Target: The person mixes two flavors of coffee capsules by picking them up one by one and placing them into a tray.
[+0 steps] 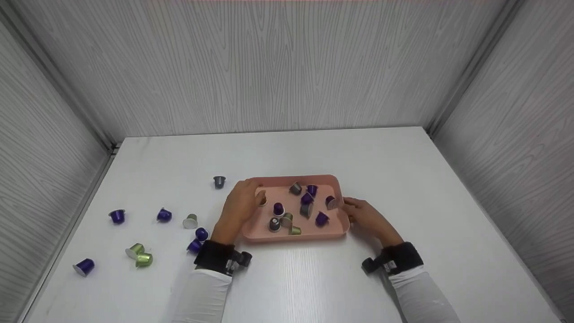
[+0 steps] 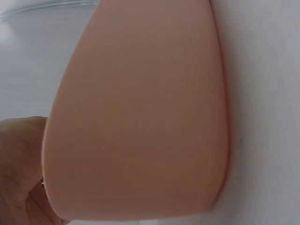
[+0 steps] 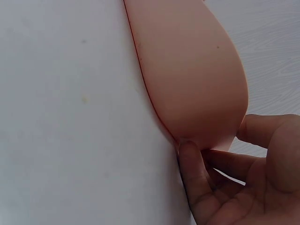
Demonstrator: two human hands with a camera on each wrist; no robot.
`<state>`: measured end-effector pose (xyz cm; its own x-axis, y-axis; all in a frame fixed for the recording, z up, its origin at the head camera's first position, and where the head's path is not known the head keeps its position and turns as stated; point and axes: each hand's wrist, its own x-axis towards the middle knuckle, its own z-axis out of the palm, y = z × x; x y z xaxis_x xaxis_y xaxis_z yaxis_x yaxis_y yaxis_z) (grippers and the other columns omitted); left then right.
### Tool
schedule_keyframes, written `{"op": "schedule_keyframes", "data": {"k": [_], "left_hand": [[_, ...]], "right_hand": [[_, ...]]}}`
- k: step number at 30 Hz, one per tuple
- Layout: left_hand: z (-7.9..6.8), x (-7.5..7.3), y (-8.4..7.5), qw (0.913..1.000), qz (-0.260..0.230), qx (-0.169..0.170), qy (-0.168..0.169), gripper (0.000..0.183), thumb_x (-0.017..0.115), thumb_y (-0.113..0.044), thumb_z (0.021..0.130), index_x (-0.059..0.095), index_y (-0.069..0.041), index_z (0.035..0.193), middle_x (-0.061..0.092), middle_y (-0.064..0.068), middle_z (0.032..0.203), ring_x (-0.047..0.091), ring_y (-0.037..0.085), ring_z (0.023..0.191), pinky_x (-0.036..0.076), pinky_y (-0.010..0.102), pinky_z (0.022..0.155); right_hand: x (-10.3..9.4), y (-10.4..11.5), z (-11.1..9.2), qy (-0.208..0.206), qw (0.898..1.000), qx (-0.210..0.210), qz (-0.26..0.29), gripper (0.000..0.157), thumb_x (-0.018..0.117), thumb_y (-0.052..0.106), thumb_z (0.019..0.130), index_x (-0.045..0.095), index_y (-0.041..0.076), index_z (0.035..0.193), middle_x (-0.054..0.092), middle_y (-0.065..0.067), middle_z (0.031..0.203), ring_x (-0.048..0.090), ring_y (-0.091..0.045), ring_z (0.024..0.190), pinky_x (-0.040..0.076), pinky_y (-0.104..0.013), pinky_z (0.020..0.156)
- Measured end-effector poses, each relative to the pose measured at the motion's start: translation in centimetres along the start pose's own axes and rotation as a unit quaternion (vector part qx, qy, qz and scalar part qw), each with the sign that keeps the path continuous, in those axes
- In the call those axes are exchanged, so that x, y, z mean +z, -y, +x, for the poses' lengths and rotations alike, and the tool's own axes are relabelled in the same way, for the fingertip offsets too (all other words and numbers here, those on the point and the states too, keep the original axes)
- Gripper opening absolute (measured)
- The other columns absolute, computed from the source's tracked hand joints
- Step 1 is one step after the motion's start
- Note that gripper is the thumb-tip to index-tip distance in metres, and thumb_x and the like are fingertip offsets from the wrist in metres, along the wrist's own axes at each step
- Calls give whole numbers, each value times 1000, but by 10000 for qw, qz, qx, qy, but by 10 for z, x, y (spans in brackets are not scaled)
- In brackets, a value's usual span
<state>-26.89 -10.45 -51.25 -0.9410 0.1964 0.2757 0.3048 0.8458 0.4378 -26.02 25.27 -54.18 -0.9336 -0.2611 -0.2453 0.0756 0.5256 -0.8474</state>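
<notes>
A shallow pink tray [image 1: 293, 238] sits on the white table, holding several coffee capsules: purple ones [image 1: 321, 219], grey ones [image 1: 295, 188], green ones [image 1: 295, 230] and a dark one [image 1: 274, 224]. My left hand [image 1: 241, 202] grips the tray's left side, thumb over the rim beside a brownish capsule [image 1: 263, 201] it partly hides. On the opposite side my right hand [image 1: 365, 218] holds the right end. In the right wrist view, the thumb is at the upper rim of the tray [image 3: 192, 70] and a fingertip [image 3: 190, 152] touches its lower edge. The left fingers are mostly hidden behind the tray wall [image 2: 140, 117].
Left of the tray, loose capsules lie scattered: purple ones [image 1: 117, 216], green ones [image 1: 144, 259], a pale one [image 1: 190, 221] and a grey one [image 1: 219, 181]. Two purple capsules [image 1: 202, 233] lie close to the left wrist. Grey wood-grain panels [image 1: 278, 67] stand around the table.
</notes>
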Motion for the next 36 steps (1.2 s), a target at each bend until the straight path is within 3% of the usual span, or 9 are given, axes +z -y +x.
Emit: {"op": "schedule_keyframes", "data": {"k": [6,14,22,29,36], "left_hand": [[2,-5,13,9997,-11,-244,-98,30,61,-21,97,62,-3,122,60,15,127,52,33,121,42,44,103],[2,-8,31,9993,152,-321,-98,41,61,-22,98,55,-3,134,47,20,141,39,36,133,33,47,110],[8,-11,51,9956,595,-636,346,69,53,-46,98,33,-7,152,22,26,156,20,45,142,26,56,111],[14,-12,65,9873,769,-994,969,76,38,-58,100,21,-9,156,10,26,159,9,49,144,20,67,108],[15,-11,74,9748,823,-1476,1454,79,27,-62,100,11,-11,158,1,25,160,0,50,144,15,70,108]], "right_hand": [[-1,2,-2,26,10000,63,-46,49,47,37,103,49,11,145,65,-7,97,58,-19,84,46,-30,70],[0,2,-2,60,9999,133,64,50,48,41,102,50,14,145,66,-5,100,60,-20,88,47,-31,75],[0,2,-3,4,9999,114,-46,49,47,38,103,50,13,144,65,-6,116,62,-21,96,49,-34,80],[1,1,-1,-1,9999,154,-55,50,47,41,102,50,14,144,63,-6,120,62,-21,96,48,-33,78],[4,0,0,-40,9997,-24,-231,48,47,41,102,53,15,142,64,-5,118,61,-21,94,47,-33,78]]}}
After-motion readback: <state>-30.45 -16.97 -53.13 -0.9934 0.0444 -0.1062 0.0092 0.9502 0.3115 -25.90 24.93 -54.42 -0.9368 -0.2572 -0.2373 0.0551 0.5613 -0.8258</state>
